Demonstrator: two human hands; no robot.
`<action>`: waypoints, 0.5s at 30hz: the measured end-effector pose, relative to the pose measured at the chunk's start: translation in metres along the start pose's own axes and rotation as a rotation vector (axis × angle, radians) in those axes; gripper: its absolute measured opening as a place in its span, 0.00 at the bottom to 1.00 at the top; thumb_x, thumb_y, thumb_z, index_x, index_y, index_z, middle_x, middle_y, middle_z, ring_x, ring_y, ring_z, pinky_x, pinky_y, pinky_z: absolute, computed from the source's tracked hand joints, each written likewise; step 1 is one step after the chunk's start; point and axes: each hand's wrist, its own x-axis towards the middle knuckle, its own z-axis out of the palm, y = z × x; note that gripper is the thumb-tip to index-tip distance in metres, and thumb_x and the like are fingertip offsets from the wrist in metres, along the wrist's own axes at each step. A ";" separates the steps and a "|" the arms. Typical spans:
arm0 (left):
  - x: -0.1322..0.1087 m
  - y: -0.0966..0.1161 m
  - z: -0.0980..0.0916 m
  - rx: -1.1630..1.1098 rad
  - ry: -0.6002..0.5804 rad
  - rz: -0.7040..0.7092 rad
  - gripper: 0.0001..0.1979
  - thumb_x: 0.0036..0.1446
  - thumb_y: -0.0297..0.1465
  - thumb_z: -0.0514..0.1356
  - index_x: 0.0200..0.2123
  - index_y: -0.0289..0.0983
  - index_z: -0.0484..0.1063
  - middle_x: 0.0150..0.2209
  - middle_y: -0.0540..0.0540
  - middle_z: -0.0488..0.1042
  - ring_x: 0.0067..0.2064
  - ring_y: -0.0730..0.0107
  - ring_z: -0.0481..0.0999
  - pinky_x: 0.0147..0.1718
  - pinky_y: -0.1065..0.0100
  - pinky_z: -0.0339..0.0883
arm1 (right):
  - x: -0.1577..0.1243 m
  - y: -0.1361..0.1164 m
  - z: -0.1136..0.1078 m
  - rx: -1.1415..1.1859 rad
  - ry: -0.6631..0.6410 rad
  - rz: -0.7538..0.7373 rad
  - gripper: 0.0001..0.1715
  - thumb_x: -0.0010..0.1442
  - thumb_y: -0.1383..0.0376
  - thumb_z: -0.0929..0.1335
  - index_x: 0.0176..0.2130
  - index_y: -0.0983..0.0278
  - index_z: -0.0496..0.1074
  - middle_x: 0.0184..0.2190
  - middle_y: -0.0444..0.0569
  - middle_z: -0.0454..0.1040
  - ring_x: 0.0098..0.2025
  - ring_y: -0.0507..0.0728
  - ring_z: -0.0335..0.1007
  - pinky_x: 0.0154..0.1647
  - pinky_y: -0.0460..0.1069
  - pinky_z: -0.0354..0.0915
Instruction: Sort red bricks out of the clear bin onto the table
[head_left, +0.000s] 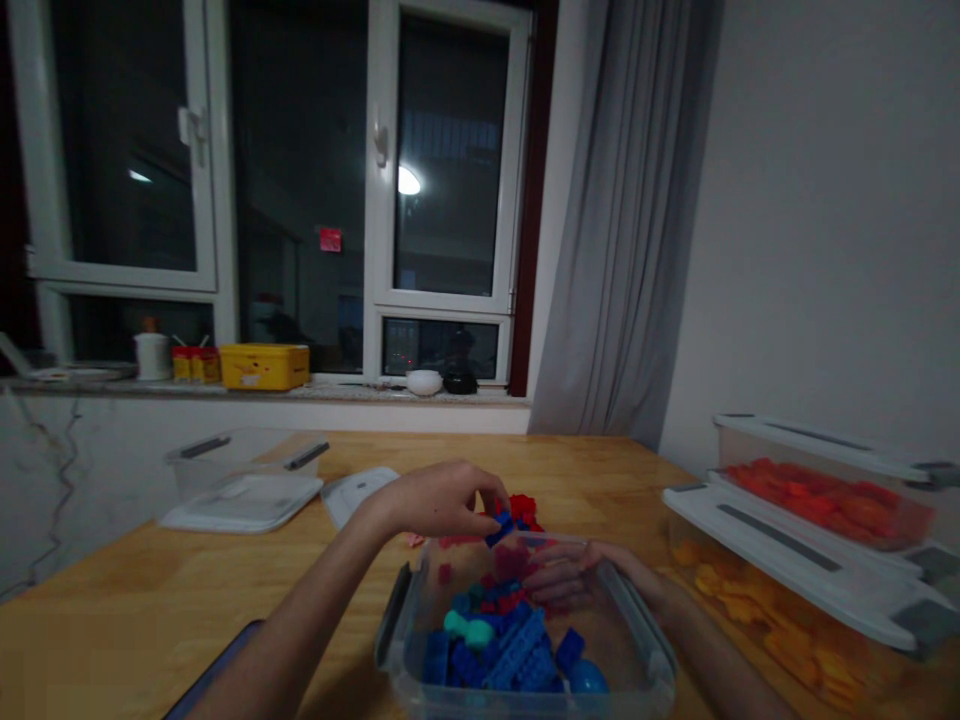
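A clear plastic box with grey side clips stands before me, holding several blue pieces, a teal piece and a blue ball. Over its far rim, my left hand pinches a small blue block between thumb and fingers. Beyond that rim lies a pile of red pieces. My right hand is at the box's far right side, fingers stretched out and partly seen through the clear wall, near red pieces.
At the right, lidded boxes hold red pieces and orange pieces. An uncovered clear box and white lids lie at the back left. A dark flat object rests by my left forearm.
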 end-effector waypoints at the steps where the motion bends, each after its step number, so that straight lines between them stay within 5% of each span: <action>1: 0.000 0.003 0.002 0.013 -0.041 0.004 0.13 0.56 0.35 0.63 0.45 0.41 0.79 0.38 0.49 0.82 0.36 0.68 0.78 0.31 0.72 0.63 | 0.000 0.000 0.000 0.003 0.005 0.000 0.32 0.54 0.63 0.63 0.56 0.68 0.73 0.54 0.60 0.78 0.59 0.67 0.72 0.66 0.63 0.56; 15: 0.002 0.010 0.013 -0.007 -0.374 -0.145 0.27 0.51 0.31 0.67 0.56 0.42 0.72 0.44 0.48 0.83 0.34 0.67 0.78 0.29 0.72 0.63 | 0.001 0.000 0.001 0.020 0.015 0.001 0.28 0.53 0.63 0.64 0.51 0.68 0.76 0.48 0.60 0.81 0.55 0.65 0.75 0.64 0.61 0.59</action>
